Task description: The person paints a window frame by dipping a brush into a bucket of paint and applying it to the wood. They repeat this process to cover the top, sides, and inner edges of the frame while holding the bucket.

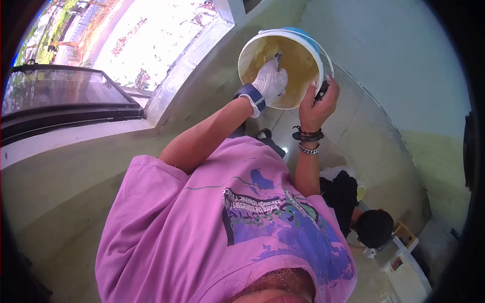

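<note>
Nearest is the wearer's pink shirt [166, 212], with a purple and blue print across the chest. The left hand [272, 81], in a thin whitish glove with a dark band [250, 95] at the wrist, reaches inside the bucket [245, 60]. Its fingers are curled around a small, dark, partly hidden tool [278, 55], whose kind I cannot tell. The right hand [317, 105], bare, with dark bracelets [308, 134] and a chain bracelet [309, 148], is partly closed on the bucket's near right rim, thumb and fingertips against it, beside a dark piece on the handle [325, 64].

The bucket is white outside with a blue patch at its far edge, its mouth turned toward the wearer. Yellowish-tan material coats the inside; how deep it lies cannot be told. Whether the bucket rests on anything is hidden.

Beyond lies the tiled floor [348, 118]. To the right a co-worker [374, 227] in dark clothing bends down, near a small yellowish container [360, 192] and a wooden frame [405, 236]. At upper left, an open window [65, 91] adjoins a pale sill [187, 63]; pale walls [374, 40] stand at the right.
</note>
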Demonstrator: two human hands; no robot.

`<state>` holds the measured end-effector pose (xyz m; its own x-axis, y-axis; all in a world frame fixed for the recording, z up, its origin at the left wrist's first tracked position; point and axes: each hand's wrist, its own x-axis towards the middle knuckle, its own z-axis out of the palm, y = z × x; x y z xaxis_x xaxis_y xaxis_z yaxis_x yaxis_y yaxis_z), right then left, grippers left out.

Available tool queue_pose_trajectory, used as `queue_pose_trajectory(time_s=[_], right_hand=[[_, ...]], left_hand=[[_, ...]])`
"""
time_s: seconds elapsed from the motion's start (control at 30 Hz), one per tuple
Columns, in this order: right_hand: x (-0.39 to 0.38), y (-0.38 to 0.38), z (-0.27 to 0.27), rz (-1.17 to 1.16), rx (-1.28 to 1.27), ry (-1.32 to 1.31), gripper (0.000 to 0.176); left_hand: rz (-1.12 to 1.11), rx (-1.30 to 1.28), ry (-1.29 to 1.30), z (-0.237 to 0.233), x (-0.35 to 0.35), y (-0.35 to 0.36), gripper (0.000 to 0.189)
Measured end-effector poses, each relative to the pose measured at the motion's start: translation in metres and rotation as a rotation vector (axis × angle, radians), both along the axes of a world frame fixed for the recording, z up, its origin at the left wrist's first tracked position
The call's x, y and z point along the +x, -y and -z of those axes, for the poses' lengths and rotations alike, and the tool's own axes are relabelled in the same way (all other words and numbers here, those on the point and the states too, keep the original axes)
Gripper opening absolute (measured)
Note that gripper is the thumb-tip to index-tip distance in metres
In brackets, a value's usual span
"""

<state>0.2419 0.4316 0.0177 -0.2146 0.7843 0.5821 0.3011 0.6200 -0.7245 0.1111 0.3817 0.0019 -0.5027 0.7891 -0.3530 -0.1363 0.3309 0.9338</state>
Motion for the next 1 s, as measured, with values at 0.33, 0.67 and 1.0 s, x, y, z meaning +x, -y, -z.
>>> queue_pose_trajectory(time_s=[0.33, 0.67, 1.0], right_hand=[[0.0, -0.003, 0.005, 0.009, 0.064, 0.035, 0.031], [0.001, 0.002, 0.001, 0.016, 0.009, 0.022, 0.033], [0.004, -0.001, 0.005, 0.047, -0.021, 0.049, 0.031]], left_hand=[[-0.023, -0.022, 0.077, -0.009, -0.003, -0.005, 0.045], [0.099, -0.056, -0.364, 0.036, -0.011, -0.021, 0.041], [0.067, -0.103, -0.574, 0.0, 0.002, -0.019, 0.052]])
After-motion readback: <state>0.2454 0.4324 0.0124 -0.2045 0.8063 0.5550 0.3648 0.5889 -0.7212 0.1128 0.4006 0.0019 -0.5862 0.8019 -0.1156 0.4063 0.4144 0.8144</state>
